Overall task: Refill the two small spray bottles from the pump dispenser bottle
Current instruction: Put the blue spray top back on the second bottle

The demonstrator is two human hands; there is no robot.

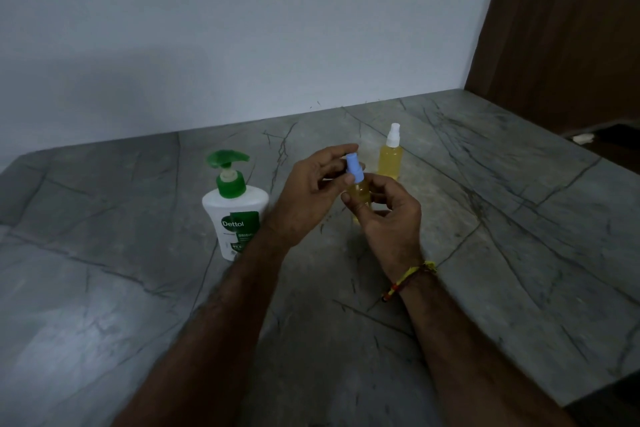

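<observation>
My fingers hide most of the small spray bottle (360, 191); yellow liquid shows inside. My right hand (388, 215) grips its body, my left hand (311, 191) pinches the blue cap (355, 168). Behind it on the table (138, 288) stands the white-capped spray bottle (391, 156), nearly full of yellow liquid; the Dettol pump bottle (233, 208) stands left.

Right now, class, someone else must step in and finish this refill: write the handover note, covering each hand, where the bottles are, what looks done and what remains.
Left hand: pinches the blue spray cap of the small bottle.
Right hand: grips that bottle's body, held above the counter.
Second spray bottle, white cap on, stands behind the hands and looks nearly full of yellow liquid.
Pump dispenser bottle stands upright to the left, untouched.
Done: second bottle appears filled and capped; the held bottle shows yellow liquid.
Left: I cannot tell whether the blue cap is going on or coming off; check its level, tighten it, set it down.
</observation>
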